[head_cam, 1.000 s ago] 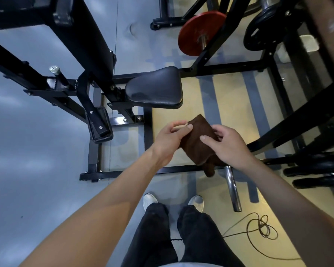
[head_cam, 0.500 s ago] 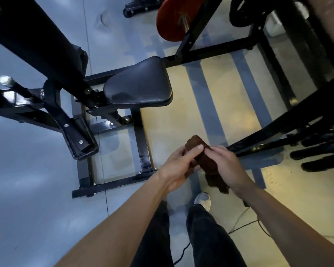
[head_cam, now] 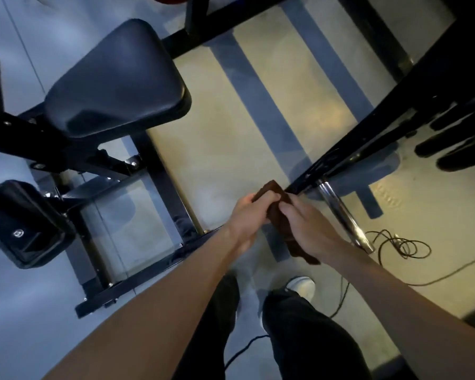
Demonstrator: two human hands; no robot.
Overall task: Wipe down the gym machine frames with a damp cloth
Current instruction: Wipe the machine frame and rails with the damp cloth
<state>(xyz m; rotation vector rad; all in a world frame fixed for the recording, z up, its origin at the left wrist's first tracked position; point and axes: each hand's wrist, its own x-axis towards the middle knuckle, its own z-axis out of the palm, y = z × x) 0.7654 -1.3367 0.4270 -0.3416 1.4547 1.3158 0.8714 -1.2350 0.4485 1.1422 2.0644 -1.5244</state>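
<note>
Both the left hand point(head_cam: 247, 215) and right hand point(head_cam: 310, 229) pinch the folded brown cloth point(head_cam: 279, 207) in mid-air, its far corner near the black frame bar point(head_cam: 368, 133) on the right. Wiping looks not yet begun here; the frames remain to do.

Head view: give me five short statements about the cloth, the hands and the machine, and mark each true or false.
1. Both hands hold the brown cloth. True: the left hand and right hand each have a grip on it.
2. The cloth lies spread over the black seat pad. False: it is folded in the hands, away from the pad.
3. A chrome bar sticks out to the right of the hands. True.
4. A loose cable lies coiled on the floor at right. True.
5. The person wears gloves. False: both hands are bare.
</note>
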